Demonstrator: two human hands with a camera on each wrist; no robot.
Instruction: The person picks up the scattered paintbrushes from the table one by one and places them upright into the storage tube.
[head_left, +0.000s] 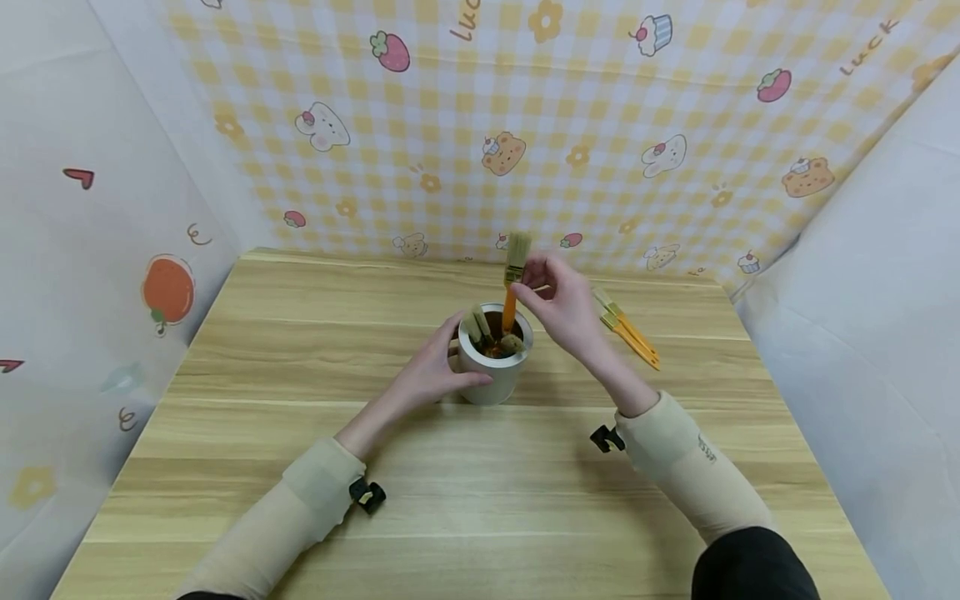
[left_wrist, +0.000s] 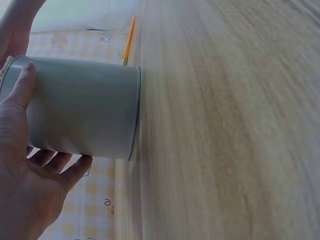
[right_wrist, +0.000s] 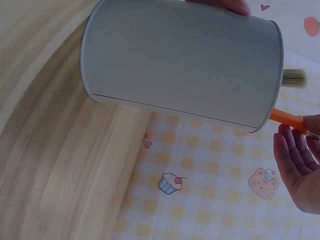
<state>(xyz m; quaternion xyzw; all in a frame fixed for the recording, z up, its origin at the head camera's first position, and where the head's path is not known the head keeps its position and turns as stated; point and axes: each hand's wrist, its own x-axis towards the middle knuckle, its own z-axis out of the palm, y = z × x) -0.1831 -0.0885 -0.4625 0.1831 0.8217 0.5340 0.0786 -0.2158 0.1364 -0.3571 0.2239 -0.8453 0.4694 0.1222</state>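
A pale grey-white cylindrical can [head_left: 489, 390] stands upright on the table. My left hand [head_left: 431, 367] holds its left side, thumb across the front and fingers round behind. Several paintbrushes [head_left: 476, 325] sit in the can with bristles up. With thumb and fingers, my right hand [head_left: 564, 310] pinches another paintbrush [head_left: 515, 262] near its metal band. That brush points bristles up, and its orange handle [right_wrist: 286, 118] reaches down inside the rim. The left wrist view shows the can's wall [left_wrist: 82, 105] beside my thumb. The handle's lower end is hidden inside the can.
To the right of the can, paintbrushes with orange handles [head_left: 637, 343] lie side by side on the wooden table [head_left: 480, 517]. A yellow checked cloth [head_left: 450, 108] hangs behind the table's back edge. White sheets [head_left: 885, 275] stand along both sides.
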